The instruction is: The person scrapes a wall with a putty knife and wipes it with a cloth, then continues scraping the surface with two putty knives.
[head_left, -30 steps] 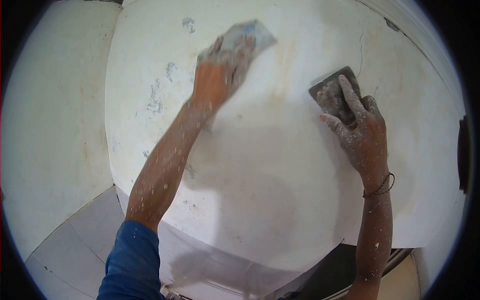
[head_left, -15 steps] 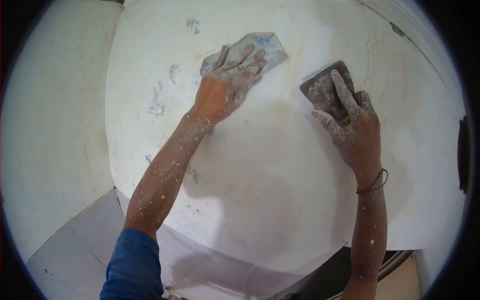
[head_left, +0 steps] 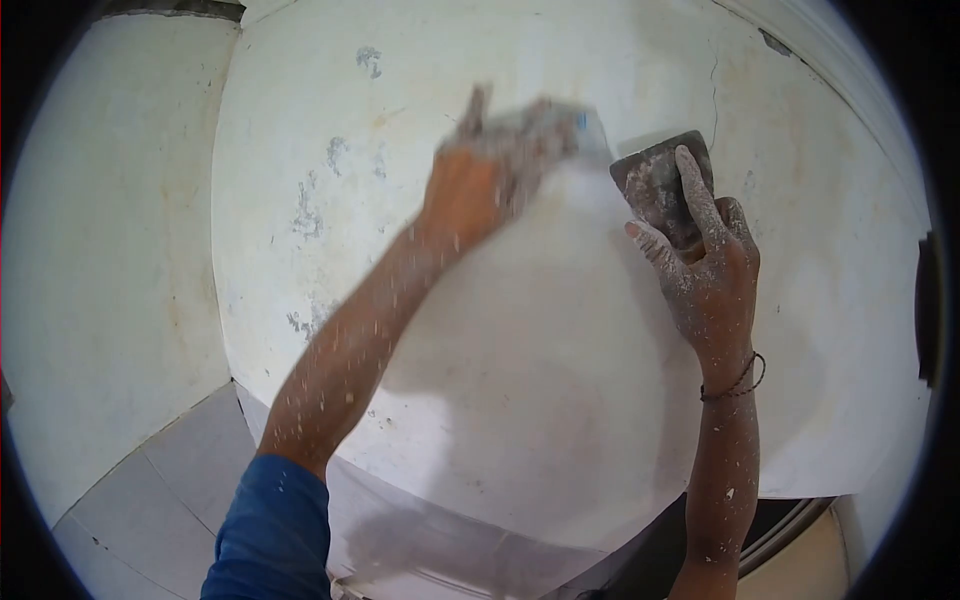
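The pale wall [head_left: 540,390] fills most of the view, meeting a side wall [head_left: 130,230] along its left edge, with grey tiles [head_left: 195,460] below its lower left corner. A blue sleeve [head_left: 270,530] covers the left elbow, and both forearms carry white specks.

The left hand [head_left: 480,170] lies over a grey sheet [head_left: 598,140] on the upper middle of the wall, well apart from its left edge. Blur hides whether those fingers grip the sheet or just press on it; the thumb stands clear. The right hand [head_left: 718,255] holds a dark flat block [head_left: 655,185] toward the wall's upper right edge, forefinger laid along its face. Whether the block touches the wall or the sheet, I cannot tell.

Rough grey patches [head_left: 308,212] lie nearer the wall's left edge, and a thin crack [head_left: 714,95] runs just above the block. A cord bracelet [head_left: 735,388] circles the right wrist.

For good work with the sheet, I would keep the palm flat and the pressure even, so that no single fingertip digs a groove. Overlapping strokes should suit the broad middle, with a lighter touch where the surface is rough or cracked. The block is best kept out of the sheet's path, its corners off the wall
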A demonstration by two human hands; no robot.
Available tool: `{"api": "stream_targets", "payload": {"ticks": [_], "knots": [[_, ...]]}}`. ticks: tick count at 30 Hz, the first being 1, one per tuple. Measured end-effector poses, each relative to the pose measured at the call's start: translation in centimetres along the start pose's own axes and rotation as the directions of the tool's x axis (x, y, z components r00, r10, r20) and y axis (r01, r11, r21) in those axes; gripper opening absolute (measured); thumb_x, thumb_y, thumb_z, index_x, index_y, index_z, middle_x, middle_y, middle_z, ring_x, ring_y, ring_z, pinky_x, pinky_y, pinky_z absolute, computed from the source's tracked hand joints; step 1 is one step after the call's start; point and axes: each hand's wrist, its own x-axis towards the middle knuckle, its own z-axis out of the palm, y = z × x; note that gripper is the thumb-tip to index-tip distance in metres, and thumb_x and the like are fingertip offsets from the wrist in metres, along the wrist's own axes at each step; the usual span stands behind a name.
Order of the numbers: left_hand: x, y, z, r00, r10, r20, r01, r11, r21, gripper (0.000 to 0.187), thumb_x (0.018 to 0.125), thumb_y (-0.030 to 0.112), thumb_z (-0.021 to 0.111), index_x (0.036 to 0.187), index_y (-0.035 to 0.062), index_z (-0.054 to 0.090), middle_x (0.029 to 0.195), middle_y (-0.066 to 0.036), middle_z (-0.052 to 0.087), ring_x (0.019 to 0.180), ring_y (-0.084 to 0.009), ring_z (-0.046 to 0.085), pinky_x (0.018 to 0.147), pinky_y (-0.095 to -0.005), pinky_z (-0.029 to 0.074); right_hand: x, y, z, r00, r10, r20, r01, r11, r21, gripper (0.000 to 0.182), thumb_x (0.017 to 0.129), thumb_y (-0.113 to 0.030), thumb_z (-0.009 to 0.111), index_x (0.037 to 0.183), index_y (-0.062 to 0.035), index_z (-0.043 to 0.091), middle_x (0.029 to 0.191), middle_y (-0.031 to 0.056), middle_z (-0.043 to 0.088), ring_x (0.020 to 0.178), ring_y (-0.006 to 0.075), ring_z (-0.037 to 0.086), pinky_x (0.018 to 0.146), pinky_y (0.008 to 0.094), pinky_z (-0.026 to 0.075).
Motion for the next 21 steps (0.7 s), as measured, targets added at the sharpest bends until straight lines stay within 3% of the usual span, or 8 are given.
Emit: {"api": "stream_targets", "payload": {"ticks": [4,10,11,15,18,19,20,21], "knots": [[3.6,-1.7,0.2,0.968,-0.251,-0.005,0.249,0.960,-0.128,0.028,0.087,0.019,0.050,0.114,0.0203,0.058,0.127,-0.001,0.051,0.117,-0.0196,0.048,0.106,-0.0434,0.027,-0.4,0.8,-0.1,1.000,0.000,0.020,0.001,0.999,-0.040,0.066,0.066,-0.030,0.077,0.124,-0.0111,0.052,0.082,0.0124,0.059,0.074,0.0235,0.058,0.066,0.0334,0.050],[-4.5,3.9,-0.9,0.992,-0.099,0.077,0.110,0.981,-0.158,0.023,0.085,0.010,0.054,0.105,0.0174,0.064,0.128,-0.004,0.049,0.124,-0.0174,0.040,0.106,-0.0440,0.027,-0.2,0.9,-0.2,0.998,-0.060,0.009,0.060,0.998,-0.011,0.064,0.066,-0.030,0.076,0.123,-0.0104,0.053,0.081,0.0122,0.060,0.072,0.0231,0.055,0.066,0.0338,0.049],[-3.6,2.9,-0.6,1.000,0.004,0.020,-0.004,1.000,-0.009,0.026,0.085,0.009,0.053,0.109,0.0152,0.062,0.126,-0.004,0.052,0.120,-0.0191,0.045,0.104,-0.0416,0.031,-0.2,0.9,-0.3,0.999,-0.048,0.010,0.048,0.999,-0.015,0.064,0.066,-0.030,0.076,0.123,-0.0103,0.053,0.080,0.0118,0.060,0.071,0.0228,0.055,0.065,0.0336,0.049],[3.9,-2.2,0.4,0.989,-0.137,-0.051,0.140,0.988,0.071,0.035,0.087,0.019,0.048,0.122,0.0171,0.052,0.123,-0.003,0.054,0.114,-0.0224,0.051,0.093,-0.0436,0.040,0.3,0.5,-0.4,1.000,0.024,0.004,-0.024,1.000,0.016,0.063,0.066,-0.028,0.076,0.122,-0.0089,0.053,0.078,0.0114,0.060,0.070,0.0229,0.054,0.065,0.0332,0.049],[1.3,-0.8,0.4,0.991,-0.136,0.003,0.134,0.978,-0.161,0.038,0.087,0.023,0.047,0.124,0.0172,0.050,0.123,-0.003,0.055,0.114,-0.0316,0.050,0.088,-0.0495,0.040,0.4,0.9,0.2,0.994,-0.093,-0.054,0.095,0.995,0.037,0.063,0.067,-0.028,0.076,0.122,-0.0075,0.053,0.077,0.0114,0.060,0.070,0.0231,0.054,0.066,0.0331,0.049],[-2.4,1.1,0.1,0.996,0.047,0.080,-0.048,0.999,0.015,0.040,0.085,0.025,0.051,0.125,0.0204,0.049,0.129,0.000,0.050,0.120,-0.0261,0.045,0.093,-0.0512,0.037,0.4,0.8,0.2,0.994,-0.095,-0.050,0.097,0.994,0.040,0.063,0.067,-0.028,0.076,0.122,-0.0075,0.053,0.077,0.0114,0.060,0.070,0.0231,0.054,0.066,0.0331,0.049],[-5.2,3.4,-0.9,0.982,-0.016,0.187,0.015,1.000,0.008,0.037,0.086,0.022,0.052,0.123,0.0261,0.050,0.135,0.004,0.042,0.124,-0.0142,0.041,0.101,-0.0470,0.033,0.5,0.6,0.2,0.999,-0.047,-0.012,0.047,0.998,0.037,0.063,0.067,-0.027,0.076,0.122,-0.0076,0.053,0.078,0.0115,0.060,0.070,0.0230,0.055,0.066,0.0332,0.049],[-6.0,2.9,-2.0,0.976,0.057,0.209,-0.046,0.997,-0.058,0.035,0.087,0.020,0.051,0.122,0.0262,0.051,0.133,0.005,0.045,0.120,-0.0136,0.045,0.102,-0.0458,0.032,0.5,0.5,0.1,1.000,-0.002,0.030,0.001,1.000,0.031,0.063,0.067,-0.027,0.076,0.122,-0.0077,0.053,0.079,0.0116,0.060,0.071,0.0229,0.055,0.065,0.0333,0.049]]}}
